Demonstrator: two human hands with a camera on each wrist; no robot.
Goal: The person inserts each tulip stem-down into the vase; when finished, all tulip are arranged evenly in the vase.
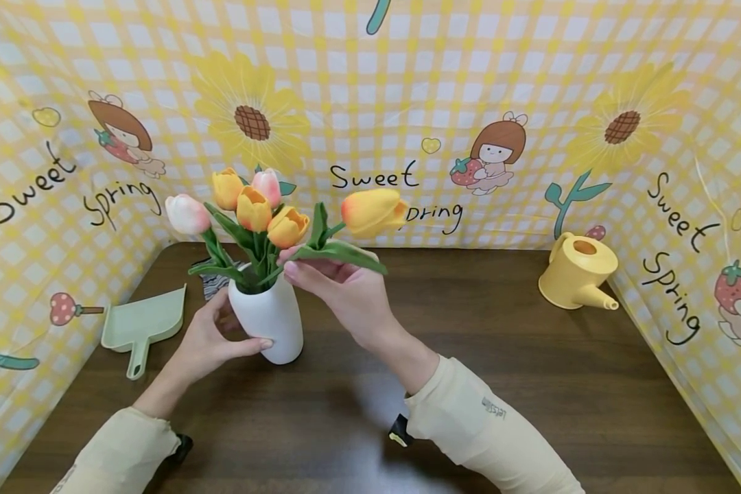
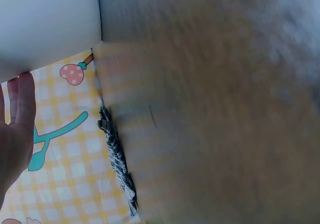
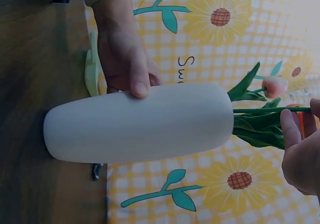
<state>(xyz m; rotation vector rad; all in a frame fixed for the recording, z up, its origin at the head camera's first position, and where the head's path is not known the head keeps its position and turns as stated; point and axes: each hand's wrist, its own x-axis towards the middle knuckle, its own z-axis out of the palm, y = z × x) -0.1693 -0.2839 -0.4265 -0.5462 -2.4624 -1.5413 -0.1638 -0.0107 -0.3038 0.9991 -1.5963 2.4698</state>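
Observation:
A white vase (image 1: 270,322) stands on the table, holding several artificial tulips in orange-yellow and pale pink (image 1: 188,214). My left hand (image 1: 206,343) grips the vase from its left side, thumb across the front; in the left wrist view fingers (image 2: 26,101) touch the vase wall (image 2: 45,24). Above and right of the rim, my right hand (image 1: 361,298) pinches the green stem of a yellow tulip (image 1: 373,211), whose bloom leans to the right. The right wrist view shows this stem (image 3: 260,110) reaching the vase mouth; how deep it goes inside is hidden.
A pale green dustpan (image 1: 145,321) lies on the left of the table. Behind the vase is a crumpled dark striped cloth (image 1: 213,280), partly hidden. A yellow watering can (image 1: 577,271) stands at the back right. Checkered fabric (image 1: 383,103) walls the back and sides.

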